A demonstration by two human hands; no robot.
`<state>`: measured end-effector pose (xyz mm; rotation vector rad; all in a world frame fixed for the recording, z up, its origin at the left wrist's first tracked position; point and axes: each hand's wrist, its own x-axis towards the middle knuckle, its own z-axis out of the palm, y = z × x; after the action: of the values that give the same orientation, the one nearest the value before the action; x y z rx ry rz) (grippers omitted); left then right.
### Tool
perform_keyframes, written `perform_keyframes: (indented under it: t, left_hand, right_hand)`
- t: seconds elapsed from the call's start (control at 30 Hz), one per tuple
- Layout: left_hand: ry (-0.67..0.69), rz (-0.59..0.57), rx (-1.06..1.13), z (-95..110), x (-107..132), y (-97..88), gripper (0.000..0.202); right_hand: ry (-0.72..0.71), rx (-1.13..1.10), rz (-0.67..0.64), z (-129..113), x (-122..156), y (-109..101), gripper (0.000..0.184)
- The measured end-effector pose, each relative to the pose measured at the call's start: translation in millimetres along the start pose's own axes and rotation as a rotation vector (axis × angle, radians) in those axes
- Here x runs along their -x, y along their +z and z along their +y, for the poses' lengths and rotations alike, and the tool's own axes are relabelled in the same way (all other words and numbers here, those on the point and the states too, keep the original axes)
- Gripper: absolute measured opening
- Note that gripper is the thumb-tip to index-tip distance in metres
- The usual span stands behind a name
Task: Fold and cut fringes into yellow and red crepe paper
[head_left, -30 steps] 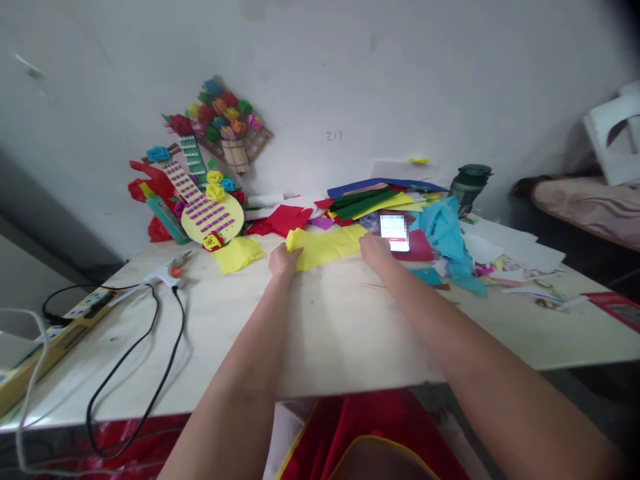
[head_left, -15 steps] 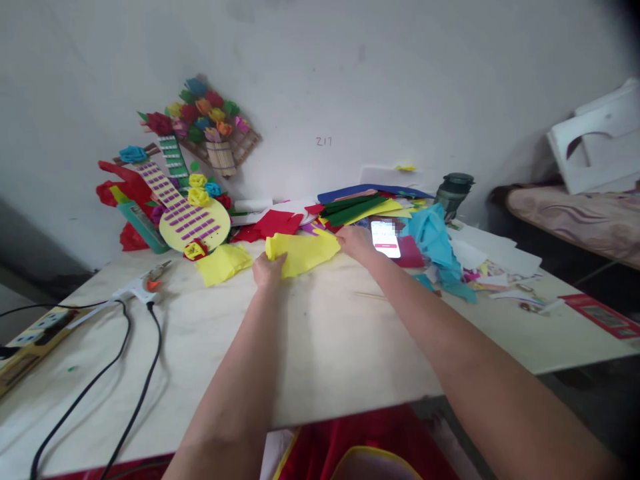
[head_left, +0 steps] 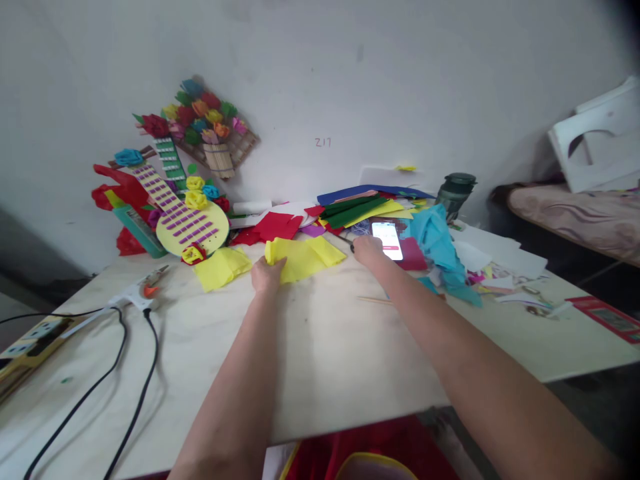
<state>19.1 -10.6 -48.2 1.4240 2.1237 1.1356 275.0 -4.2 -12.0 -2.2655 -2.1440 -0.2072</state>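
My left hand [head_left: 267,275] is closed on the left end of a folded yellow crepe paper sheet [head_left: 305,257] that lies on the pale table [head_left: 320,360]. To the sheet's right, my right hand [head_left: 367,250] is off the paper, fingers curled. A small dark thing shows at its fingertips, and I cannot make out what it is. Just beyond that hand lies a lit phone [head_left: 387,240]. A second yellow paper piece [head_left: 220,268] rests to the left of my left hand.
Coloured sheets [head_left: 367,203], teal paper [head_left: 436,237] and a green bottle [head_left: 454,189] crowd the back. A paper guitar [head_left: 187,227] and flower craft [head_left: 210,127] lean on the wall. A glue gun [head_left: 144,291], power strip [head_left: 30,333] and cables lie left. A thin stick [head_left: 373,300] lies right.
My right hand has let go of the yellow sheet's right end and shifted right toward the phone. My left hand keeps its end of the sheet. The view has shifted slightly.
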Motion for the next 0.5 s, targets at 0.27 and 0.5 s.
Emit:
perform_keyframes:
  t: [0.27,0.5]
  left_hand:
    - [0.011,0.009,0.097,-1.7,-1.5,1.7,0.038]
    - [-0.006,0.018,0.138,-3.4,-4.9,4.1,0.039]
  right_hand:
    - [-0.044,-0.012,-0.009,-7.3,-10.9,-12.2,0.03]
    - [0.058,-0.08,-0.093,-1.2,-3.0,-28.7,0.029]
